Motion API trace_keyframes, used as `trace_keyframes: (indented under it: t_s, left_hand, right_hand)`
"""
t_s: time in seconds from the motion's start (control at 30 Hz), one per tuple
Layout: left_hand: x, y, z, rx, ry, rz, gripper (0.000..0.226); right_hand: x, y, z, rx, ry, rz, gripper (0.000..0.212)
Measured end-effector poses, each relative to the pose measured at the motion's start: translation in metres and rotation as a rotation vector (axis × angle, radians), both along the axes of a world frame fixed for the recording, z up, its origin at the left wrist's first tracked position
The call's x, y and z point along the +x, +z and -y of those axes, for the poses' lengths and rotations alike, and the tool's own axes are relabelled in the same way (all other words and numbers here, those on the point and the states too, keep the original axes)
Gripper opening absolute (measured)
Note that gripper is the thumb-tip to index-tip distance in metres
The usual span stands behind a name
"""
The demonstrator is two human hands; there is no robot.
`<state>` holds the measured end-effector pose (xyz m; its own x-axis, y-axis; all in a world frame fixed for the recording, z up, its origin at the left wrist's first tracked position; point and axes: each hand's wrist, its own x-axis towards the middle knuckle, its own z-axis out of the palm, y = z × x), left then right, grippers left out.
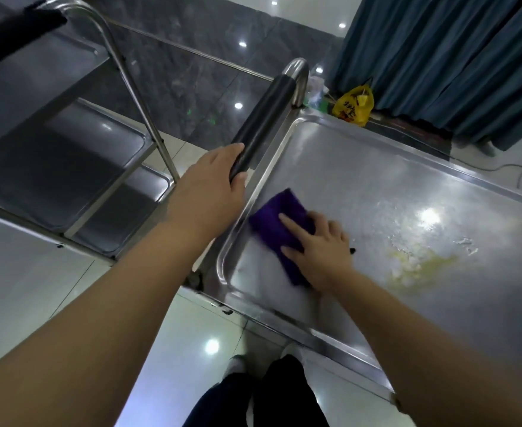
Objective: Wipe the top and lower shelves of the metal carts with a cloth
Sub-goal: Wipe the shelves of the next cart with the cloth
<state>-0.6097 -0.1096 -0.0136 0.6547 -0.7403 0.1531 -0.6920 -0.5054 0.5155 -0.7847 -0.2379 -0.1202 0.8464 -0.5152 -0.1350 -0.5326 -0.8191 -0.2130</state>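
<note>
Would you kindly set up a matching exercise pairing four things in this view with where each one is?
Things:
1 purple cloth
2 yellow plastic bag
3 black handle grip
4 yellowish spill

Places:
A on the floor by the blue curtain
B pressed under the right hand
C gripped by the left hand
D lying uncovered on the top shelf

Pairs: 1-B, 2-A, 3-C, 4-D.

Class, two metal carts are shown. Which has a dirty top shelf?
The right-hand cart, whose black handle the left hand grips: yellowish residue smears its top shelf, where the right hand presses a purple cloth. The left-hand cart shows no such mess.
</note>
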Motion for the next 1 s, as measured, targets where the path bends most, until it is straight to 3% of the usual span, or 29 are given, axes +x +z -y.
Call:
trace_keyframes:
  t_s: [0.1, 0.27, 0.33, 0.47, 0.53, 0.6, 0.7, 0.77, 0.93, 1.0]
  left_hand:
    - [-0.002, 0.003, -0.006, 0.032, -0.037, 0.0, 0.046]
    - [-0.018, -0.004, -0.042, 0.057, -0.059, -0.111, 0.051]
    - [-0.022, -0.006, -0.048, 0.064, -0.041, -0.121, 0.051]
    - [-0.022, -0.008, -0.053, 0.07, -0.041, -0.075, 0.052]
    - [-0.021, -0.009, -0.057, 0.064, -0.046, -0.09, 0.052]
    - [-0.022, -0.01, -0.06, 0.045, -0.056, -0.104, 0.053]
    - [-0.022, -0.012, -0.058, 0.034, -0.065, -0.044, 0.053]
    - [-0.023, -0.014, -0.056, 0.037, -0.066, 0.029, 0.053]
    - [-0.023, -0.019, -0.059, 0.078, -0.103, 0.241, 0.051]
    - [-0.024, -0.019, -0.059, 0.093, -0.117, 0.231, 0.052]
  right_hand:
    - [-0.012, 0.004, 0.026, 0.086, -0.525, -0.022, 0.059]
    - [0.01, 0.011, -0.003, 0.09, -0.668, -0.067, 0.061]
    - [0.02, 0.009, -0.04, 0.094, -0.537, -0.045, 0.061]
    - [0.023, 0.004, -0.115, 0.052, 0.03, 0.008, 0.058]
    - [0.004, 0.0, -0.105, 0.01, 0.113, 0.026, 0.057]
    - [-0.019, -0.004, -0.078, -0.018, -0.067, 0.011, 0.057]
    - [-0.031, -0.001, -0.053, 0.039, -0.61, -0.033, 0.057]
    - [-0.018, 0.0, -0.069, 0.041, -0.709, -0.066, 0.059]
    - [-0.011, -0.003, -0.134, 0.023, -0.083, 0.027, 0.057]
    - [-0.03, 0.0, -0.111, 0.027, -0.062, 0.013, 0.056]
